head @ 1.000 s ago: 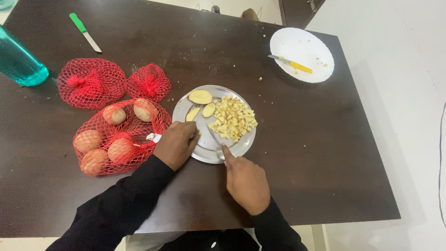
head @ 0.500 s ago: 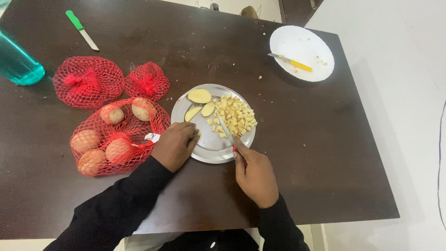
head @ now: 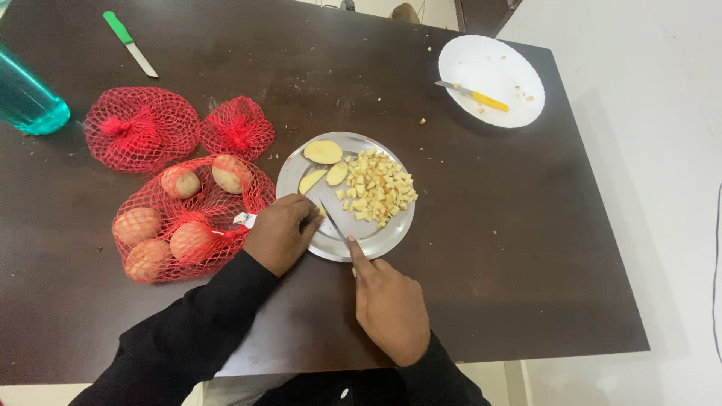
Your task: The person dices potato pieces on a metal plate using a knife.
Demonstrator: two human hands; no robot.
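Dark brown wood table (head: 489, 248) fills the view from above. At 9 o'clock lies a red net bag (head: 188, 222) holding 5 whole potatoes, kept within easy reach of the person's left side; 2 emptied red nets (head: 141, 139) sit bunched beyond it at 10 o'clock. At 1 o'clock a white plate (head: 519, 68) carries a yellow-handled knife (head: 475, 95), set well apart from the work. At the centre is a round steel plate (head: 380, 240) serving as a cutting surface: diced potato (head: 376, 189) is heaped on its right half, away from the blade, and 3 potato slices (head: 323, 152) wait at its far edge. The left hand (head: 280, 233) curls closed over a small potato piece at the plate's 8 o'clock rim, pinning it steady. The right hand (head: 387, 304) grips a thin knife (head: 333, 224), forefinger stretched along it, the blade angled towards the left fingertips. A teal bottle (head: 26, 101) and a green-handled knife (head: 129, 43) rest at 10 and 11 o'clock.
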